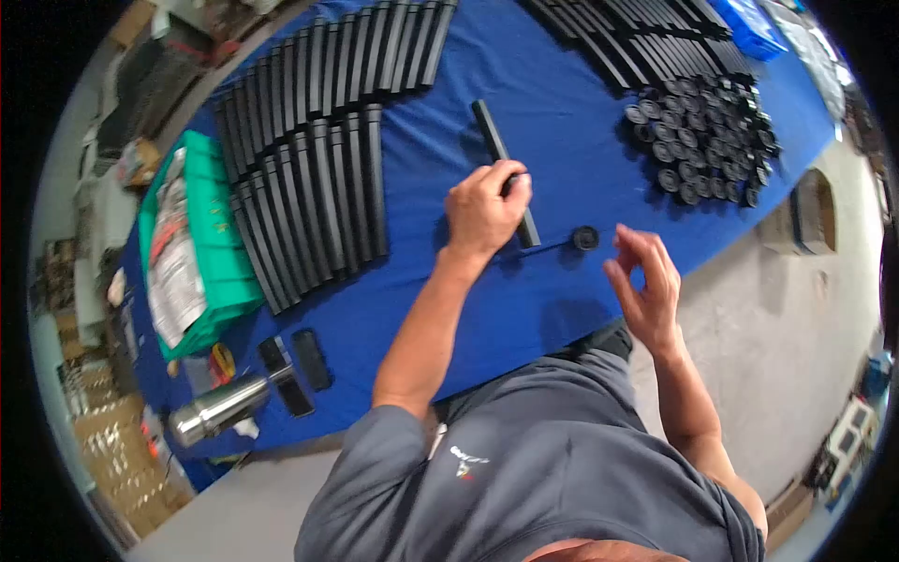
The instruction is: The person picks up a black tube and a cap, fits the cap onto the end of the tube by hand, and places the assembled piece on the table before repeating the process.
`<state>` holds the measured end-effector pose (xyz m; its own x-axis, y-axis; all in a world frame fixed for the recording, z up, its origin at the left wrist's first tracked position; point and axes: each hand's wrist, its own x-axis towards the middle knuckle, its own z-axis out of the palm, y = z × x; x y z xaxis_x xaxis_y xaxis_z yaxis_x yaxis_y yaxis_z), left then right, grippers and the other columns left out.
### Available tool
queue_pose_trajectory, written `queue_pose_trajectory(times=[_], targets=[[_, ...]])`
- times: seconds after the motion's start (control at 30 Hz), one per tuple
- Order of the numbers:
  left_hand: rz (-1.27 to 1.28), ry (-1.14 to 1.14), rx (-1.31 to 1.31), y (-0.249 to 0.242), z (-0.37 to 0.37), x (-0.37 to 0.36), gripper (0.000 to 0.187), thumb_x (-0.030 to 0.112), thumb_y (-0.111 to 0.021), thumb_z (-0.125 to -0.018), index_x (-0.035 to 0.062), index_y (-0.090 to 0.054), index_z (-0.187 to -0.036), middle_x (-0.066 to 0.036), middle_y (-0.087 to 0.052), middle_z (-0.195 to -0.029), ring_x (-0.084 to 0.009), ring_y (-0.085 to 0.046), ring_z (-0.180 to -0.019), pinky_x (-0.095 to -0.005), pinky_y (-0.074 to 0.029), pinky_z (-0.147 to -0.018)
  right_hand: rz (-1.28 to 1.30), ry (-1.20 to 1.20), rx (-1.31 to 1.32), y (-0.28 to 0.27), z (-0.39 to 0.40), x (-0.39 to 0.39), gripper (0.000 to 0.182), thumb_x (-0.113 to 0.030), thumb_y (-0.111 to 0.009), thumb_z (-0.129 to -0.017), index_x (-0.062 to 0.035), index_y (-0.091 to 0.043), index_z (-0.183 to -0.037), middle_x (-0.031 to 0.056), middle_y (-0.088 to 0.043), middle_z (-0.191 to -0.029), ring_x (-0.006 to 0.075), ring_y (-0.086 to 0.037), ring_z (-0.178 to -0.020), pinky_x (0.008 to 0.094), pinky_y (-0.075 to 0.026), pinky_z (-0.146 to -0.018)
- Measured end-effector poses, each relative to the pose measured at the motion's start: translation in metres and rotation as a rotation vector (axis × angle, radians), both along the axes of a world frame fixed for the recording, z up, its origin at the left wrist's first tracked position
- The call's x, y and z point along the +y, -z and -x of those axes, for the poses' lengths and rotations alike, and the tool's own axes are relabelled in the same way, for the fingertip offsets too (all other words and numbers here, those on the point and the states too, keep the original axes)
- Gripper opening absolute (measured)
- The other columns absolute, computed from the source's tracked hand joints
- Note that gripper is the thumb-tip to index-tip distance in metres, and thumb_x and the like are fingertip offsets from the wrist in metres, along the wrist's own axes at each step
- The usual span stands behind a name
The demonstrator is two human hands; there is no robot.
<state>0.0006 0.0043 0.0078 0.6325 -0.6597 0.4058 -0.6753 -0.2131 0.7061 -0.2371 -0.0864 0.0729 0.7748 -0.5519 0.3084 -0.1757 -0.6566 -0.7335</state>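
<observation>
Head view: my left hand (487,211) is closed round a black tube (492,134), near the middle of the frame. Tube lies slanted, upper end leaning left, lower end poking out below my fist, pointing toward the bottom right. My right hand (649,295), right of centre, holds nothing that I can see; thumb and fingers are curved, with a gap between them. Nearest to it is a single round black cap (585,238), just left of my fingertips and apart from them, also apart from the tube's lower end.

Blue cloth (562,131) under all of it. Upper left: two rows of black tubes (328,70), side by side, tilted. Upper right: more black tubes (646,47), with a heap of round black caps (698,140) just below. Left edge: green crate (225,239) with a crumpled pale sheet (176,262) in it. Lower left: steel flask (220,410) on its side, a dark flat case (311,360) near it. My grey shirt (562,459) fills the bottom.
</observation>
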Motion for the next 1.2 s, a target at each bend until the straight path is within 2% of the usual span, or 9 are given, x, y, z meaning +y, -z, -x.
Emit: queue_pose_trajectory(times=[0.17, 0.4, 0.5, 0.67, 0.77, 0.8, 0.93, 1.07, 1.2], targets=[[0.011, -0.003, 0.085, -0.038, 0.020, 0.026, 0.014, 0.017, -0.072, -0.096, 0.0036, -0.074, -0.098, -0.011, -0.070, -0.075, -0.0198, -0.067, -0.061, -0.0326, -0.052, -0.058, -0.533, -0.207, 0.009, 0.039, -0.001, 0.053, 0.064, -0.004, -0.083, -0.082, 0.0001, -0.056, -0.140, 0.0130, -0.066, -0.102, 0.0172, -0.067, -0.079, 0.0308, -0.054, -0.066], [-0.282, -0.010, -0.045, -0.047, 0.080, 0.087, 0.019, 0.018, -0.067, -0.100, 0.0021, -0.074, -0.106, -0.019, -0.075, -0.091, -0.0351, -0.075, -0.076, -0.0406, -0.057, -0.063, -0.654, -0.392, 0.054, 0.051, -0.017, 0.042, 0.087, -0.030, -0.088, -0.079, -0.0050, -0.047, -0.152, 0.0169, -0.067, -0.118, 0.0299, -0.067, -0.106, 0.0399, -0.052, -0.097], [-0.342, 0.006, -0.017, -0.050, 0.095, 0.102, 0.020, 0.018, -0.065, -0.101, 0.0015, -0.073, -0.110, -0.020, -0.075, -0.091, -0.0356, -0.074, -0.076, -0.0407, -0.057, -0.063, -0.771, -0.497, -0.029, 0.055, -0.013, 0.035, 0.067, -0.029, -0.085, -0.082, 0.0002, -0.061, -0.138, 0.0199, -0.071, -0.124, 0.0300, -0.069, -0.114, 0.0393, -0.052, -0.099], [-0.363, 0.009, -0.048, -0.057, 0.103, 0.116, 0.026, 0.013, -0.074, -0.094, 0.0011, -0.072, -0.117, -0.014, -0.071, -0.079, -0.0254, -0.069, -0.064, -0.0370, -0.053, -0.060, -0.782, -0.481, -0.108, 0.061, -0.011, 0.035, 0.048, -0.031, -0.081, -0.086, 0.0009, -0.070, -0.120, 0.0193, -0.074, -0.103, 0.0283, -0.074, -0.094, 0.0374, -0.056, -0.081], [-0.394, 0.135, -0.264, -0.063, 0.087, 0.119, 0.061, 0.020, -0.089, -0.075, 0.0026, -0.065, -0.129, -0.014, -0.068, -0.107, -0.0332, -0.067, -0.101, -0.0417, -0.053, -0.085, -0.871, -0.493, -0.100, 0.062, -0.009, 0.029, 0.057, -0.035, -0.085, -0.083, -0.0008, -0.068, -0.125, 0.0138, -0.073, -0.096, 0.0199, -0.071, -0.086, 0.0343, -0.054, -0.077], [-0.398, 0.197, -0.338, -0.059, 0.082, 0.116, 0.076, 0.023, -0.092, -0.070, 0.0031, -0.059, -0.136, -0.015, -0.064, -0.125, -0.0411, -0.060, -0.118, -0.0474, -0.047, -0.103, -0.920, -0.504, -0.115, 0.063, -0.009, 0.027, 0.061, -0.035, -0.087, -0.080, -0.0019, -0.068, -0.127, 0.0115, -0.073, -0.095, 0.0177, -0.069, -0.084, 0.0330, -0.054, -0.075], [-0.510, 0.216, -0.096, -0.041, 0.077, 0.114, 0.059, 0.006, -0.084, -0.075, 0.0047, -0.060, -0.128, -0.013, -0.070, -0.117, -0.0342, -0.067, -0.112, -0.0520, -0.039, -0.116, -0.978, -0.527, -0.278, 0.079, -0.009, 0.029, 0.054, -0.020, -0.085, -0.082, -0.0038, -0.067, -0.131, 0.0101, -0.075, -0.098, 0.0147, -0.070, -0.084, 0.0314, -0.054, -0.077], [-0.625, 0.233, 0.227, -0.065, 0.079, 0.098, 0.041, 0.003, -0.082, -0.078, 0.0031, -0.061, -0.113, -0.012, -0.073, -0.100, -0.0239, -0.075, -0.091, -0.0331, -0.058, -0.084, -1.082, -0.584, -0.236, 0.075, -0.004, 0.021, 0.045, -0.013, -0.080, -0.086, -0.0046, -0.068, -0.129, 0.0129, -0.078, -0.105, 0.0179, -0.074, -0.092, 0.0317, -0.056, -0.081], [-0.828, 0.376, 0.440, -0.079, 0.070, 0.097, 0.038, 0.007, -0.084, -0.078, -0.0003, -0.065, -0.110, -0.013, -0.076, -0.102, -0.0213, -0.074, -0.096, -0.0353, -0.057, -0.086, -1.064, -0.618, -0.320, 0.076, -0.005, 0.024, 0.032, -0.018, -0.081, -0.088, -0.0037, -0.071, -0.115, 0.0126, -0.077, -0.093, 0.0211, -0.074, -0.080, 0.0344, -0.056, -0.072]])
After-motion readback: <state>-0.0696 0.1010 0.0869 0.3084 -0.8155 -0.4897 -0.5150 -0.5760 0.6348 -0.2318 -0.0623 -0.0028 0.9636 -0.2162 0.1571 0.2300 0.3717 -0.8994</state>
